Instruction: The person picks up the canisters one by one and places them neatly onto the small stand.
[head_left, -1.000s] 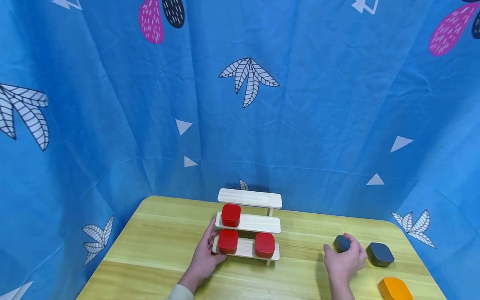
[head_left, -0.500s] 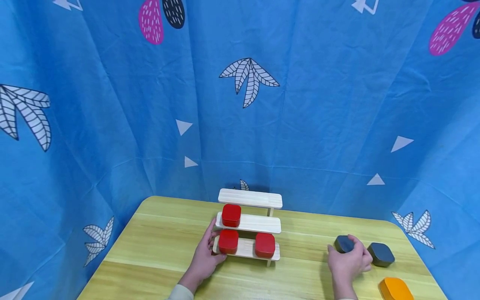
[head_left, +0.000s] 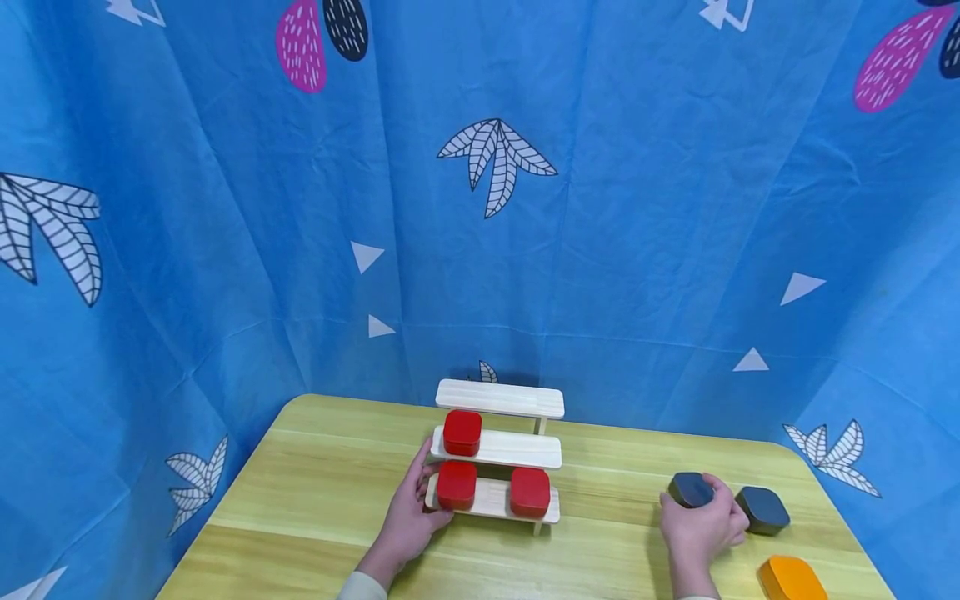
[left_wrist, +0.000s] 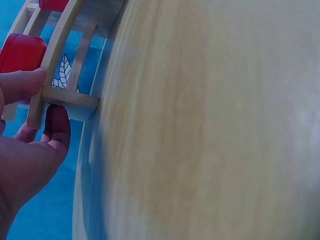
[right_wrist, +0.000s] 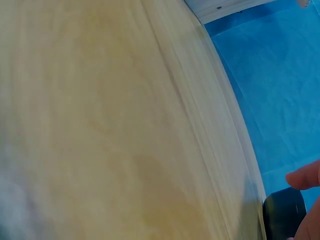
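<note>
My left hand (head_left: 408, 517) grips the left end of a small three-tier wooden shelf (head_left: 506, 397), thumb in front of the lowest step, fingers behind it. In the left wrist view the thumb (left_wrist: 22, 85) lies beside a red rounded block (left_wrist: 21, 54). Two red blocks stand on the lowest step and one red block (head_left: 462, 433) on the left of the middle step. My right hand (head_left: 697, 521) pinches a dark grey rounded block (head_left: 688, 490) on the table, thumb at its left side, index finger at its right edge. The right wrist view shows the thumb (right_wrist: 304, 177) right at the dark block (right_wrist: 282, 212).
A second dark grey block (head_left: 762, 510) stands just right of my right hand. An orange block (head_left: 792, 577) lies nearer, by the table's right edge. A blue patterned curtain (head_left: 480, 283) hangs close behind the table (head_left: 337, 450) and at both sides.
My right hand has shifted slightly right, and its thumb has come closer to the dark block, which stays in place. My left hand keeps its grip on the shelf.
</note>
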